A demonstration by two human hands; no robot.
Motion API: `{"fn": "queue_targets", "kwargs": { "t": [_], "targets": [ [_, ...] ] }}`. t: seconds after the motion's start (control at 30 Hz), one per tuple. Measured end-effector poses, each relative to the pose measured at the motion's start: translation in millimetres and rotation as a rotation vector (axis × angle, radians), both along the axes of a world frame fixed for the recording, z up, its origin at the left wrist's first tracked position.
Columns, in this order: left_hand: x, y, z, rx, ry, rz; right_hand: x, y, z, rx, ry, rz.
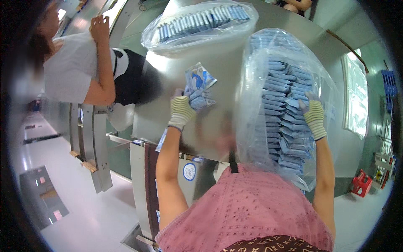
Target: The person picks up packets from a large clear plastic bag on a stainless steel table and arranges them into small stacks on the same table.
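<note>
My left hand (182, 111), in a striped knit glove, is closed on a few blue-and-white packets (197, 86) above the metal table. My right hand (315, 117), gloved the same way, reaches into a large clear plastic bag (252, 90) on the right. Its fingers lie apart on the edge of the blue packets (275, 94), which stand packed in two rows inside. I cannot make out any packet held in that hand.
A second clear bag of packets (201, 21) lies at the far side of the metal table (168, 75). To the left stands a person in a light shirt (69, 69). Another person's arm (298, 5) shows at the far edge. A red stool (361, 183) is on the floor at right.
</note>
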State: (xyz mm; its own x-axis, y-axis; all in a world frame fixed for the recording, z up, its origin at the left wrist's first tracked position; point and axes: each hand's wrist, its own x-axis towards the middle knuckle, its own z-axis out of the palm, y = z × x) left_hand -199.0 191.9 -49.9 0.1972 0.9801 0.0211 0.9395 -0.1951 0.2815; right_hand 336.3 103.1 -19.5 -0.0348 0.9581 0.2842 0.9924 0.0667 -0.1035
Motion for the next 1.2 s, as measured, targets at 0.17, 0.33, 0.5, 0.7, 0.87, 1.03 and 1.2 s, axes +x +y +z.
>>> {"fn": "queue_targets", "kwargs": {
  "t": [0.17,0.33,0.5,0.7,0.87,1.03,1.2],
  "targets": [
    [98,-6,152,0.420,0.125,-0.519,-115,35,153,0.310,-0.129,0.489],
    [239,8,182,0.208,0.123,-0.687,-52,74,165,0.026,-0.126,0.482],
    [337,32,143,0.042,0.040,-0.585,65,38,125,0.111,0.240,0.048],
    [423,-4,66,0.176,-0.006,-0.817,68,41,77,0.089,0.358,0.185],
    [385,14,74,0.317,-0.288,-1.018,78,87,38,-0.227,0.330,0.170],
    [373,28,52,0.367,-0.511,-0.644,52,114,55,-0.409,0.307,0.239],
    [397,45,39,0.426,-0.669,-0.338,67,143,42,-0.189,0.424,0.092]
  ]
}}
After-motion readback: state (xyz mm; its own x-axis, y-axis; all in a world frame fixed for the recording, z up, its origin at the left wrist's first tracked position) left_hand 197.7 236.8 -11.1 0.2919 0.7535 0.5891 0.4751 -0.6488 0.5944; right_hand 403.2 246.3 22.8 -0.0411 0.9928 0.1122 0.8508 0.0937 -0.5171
